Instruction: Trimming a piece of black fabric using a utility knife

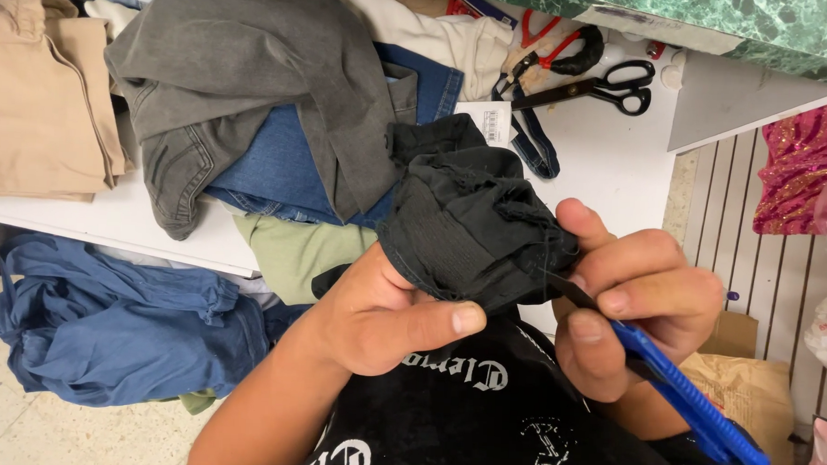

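On the far left a tan garment point(38, 91) lay folded on the white table point(111, 222), with a blue shirt point(108, 318) slumped on the floor below it. Next along sat a grey pair of jeans point(254, 80) over a blue pair of jeans point(283, 164), and a pale green cloth point(289, 251) poked out under them.

My left hand point(383, 314) was closed on the black garment point(469, 216), thumb pressed flat across the bunched fabric, holding it up off the table in front of my chest. My right hand point(636, 300) was curled shut around a blue-handled cutter point(692, 403), its dark tip touching the frayed edge of the black cloth right beside my left thumb.

I judged the step was picking at a seam or loose threads. To do it well I needed the left hand to keep the fabric taut over my fingers, so the stitches stood clear, and the tip to slide under thread only, angled away from my thumb. Short, light strokes seemed safest, since the weave there already looked ragged.

Further right, black scissors point(611, 88) and red-handled pliers point(553, 45) rested on the table, well apart from my hands.
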